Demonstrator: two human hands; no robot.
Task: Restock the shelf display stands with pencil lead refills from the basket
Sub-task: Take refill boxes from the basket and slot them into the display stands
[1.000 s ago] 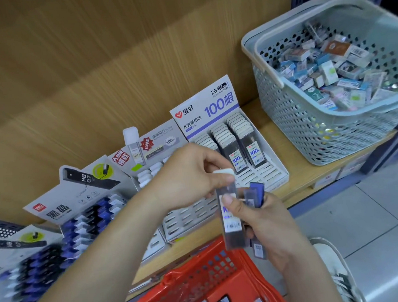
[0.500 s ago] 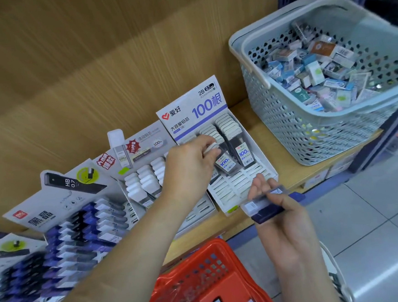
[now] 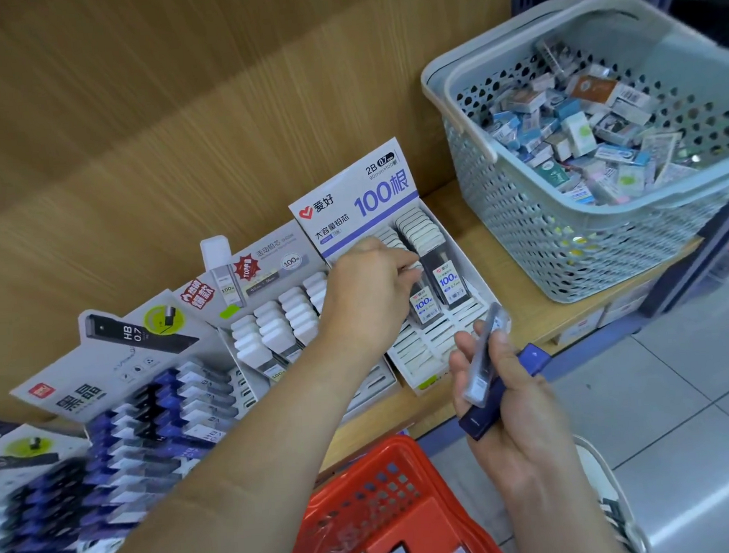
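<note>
1. Blue refill stands (image 3: 117, 426) sit far left on the shelf, with a white-capped stand (image 3: 279, 322) beside them.
2. The left hand (image 3: 366, 293) reaches into the 100-count stand (image 3: 401, 273), fingers pinched on a refill case (image 3: 414, 270) at the middle row (its grip is partly hidden).
3. The right hand (image 3: 512, 404) is nearer the body, fingers curled round a clear case (image 3: 484, 354) and a dark blue case (image 3: 500, 390), long axes pointing up toward that stand's empty front slots.
4. The red basket (image 3: 390, 514) hangs below; the grey basket (image 3: 607, 170) rests far right.
</note>
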